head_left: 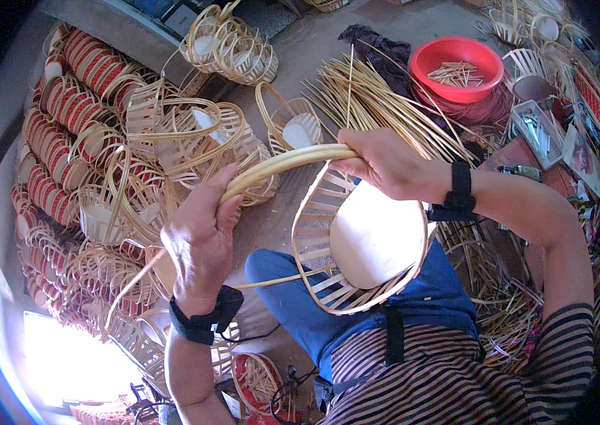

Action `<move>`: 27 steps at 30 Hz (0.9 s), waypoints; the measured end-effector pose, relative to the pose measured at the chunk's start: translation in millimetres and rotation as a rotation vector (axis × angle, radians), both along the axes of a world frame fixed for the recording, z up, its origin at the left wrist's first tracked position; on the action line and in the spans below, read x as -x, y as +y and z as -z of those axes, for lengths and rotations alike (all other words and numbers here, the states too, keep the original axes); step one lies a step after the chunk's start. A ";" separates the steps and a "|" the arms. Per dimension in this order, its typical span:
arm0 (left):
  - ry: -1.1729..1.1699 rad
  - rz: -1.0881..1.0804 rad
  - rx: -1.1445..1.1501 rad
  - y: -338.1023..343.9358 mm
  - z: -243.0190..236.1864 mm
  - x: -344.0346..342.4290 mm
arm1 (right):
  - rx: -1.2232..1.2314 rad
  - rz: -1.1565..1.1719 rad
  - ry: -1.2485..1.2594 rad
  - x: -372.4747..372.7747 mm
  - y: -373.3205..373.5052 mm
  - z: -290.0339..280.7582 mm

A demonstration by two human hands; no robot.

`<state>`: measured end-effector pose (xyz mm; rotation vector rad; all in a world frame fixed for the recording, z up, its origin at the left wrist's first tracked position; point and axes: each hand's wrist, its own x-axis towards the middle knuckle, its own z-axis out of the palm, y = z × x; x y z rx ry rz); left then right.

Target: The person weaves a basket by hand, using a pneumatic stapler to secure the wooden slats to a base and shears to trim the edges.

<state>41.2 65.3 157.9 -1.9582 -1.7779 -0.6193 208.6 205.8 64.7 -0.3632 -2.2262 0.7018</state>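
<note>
A thick curved cane handle, which looks like several strips laid together, arches between my two hands. My left hand is closed round its lower left end, and a thin strip trails below that hand. At the other end my right hand pinches it between thumb and fingers. Below my right hand, an oval slatted basket with a pale flat base rests tilted over my lap. One narrow strip runs from the basket's left side toward my left wrist. Whether the handle is joined to the basket is hidden by my right hand.
Stacked red-banded baskets fill the left side, with pale handled baskets beside them. Ahead lies a bundle of cane sticks. A red basin holds short sticks. At right is a plastic tray among scraps.
</note>
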 end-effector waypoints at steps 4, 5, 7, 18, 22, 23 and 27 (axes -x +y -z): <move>-0.036 0.029 -0.037 6.8 9.2 -4.6 | 0.014 -0.005 0.004 -8.1 2.1 -2.6; -0.042 0.044 -0.058 10.3 12.4 -4.4 | 0.081 -0.004 -0.005 -10.6 1.2 -3.6; -0.041 0.092 -0.069 15.5 11.2 -6.6 | 0.108 0.012 -0.018 -14.8 2.7 -4.5; 0.042 0.107 0.081 47.4 -20.0 -43.2 | -0.660 0.237 0.115 5.8 14.6 -41.0; 0.111 0.033 0.503 25.1 -60.7 -22.0 | -0.545 0.270 0.224 0.1 22.8 -37.3; -0.039 0.047 0.589 16.5 -66.2 -4.6 | -0.534 0.288 0.236 -4.4 26.3 -35.1; -0.312 -0.172 0.471 -24.8 -31.6 14.0 | -0.586 0.330 0.268 -16.3 32.4 -30.5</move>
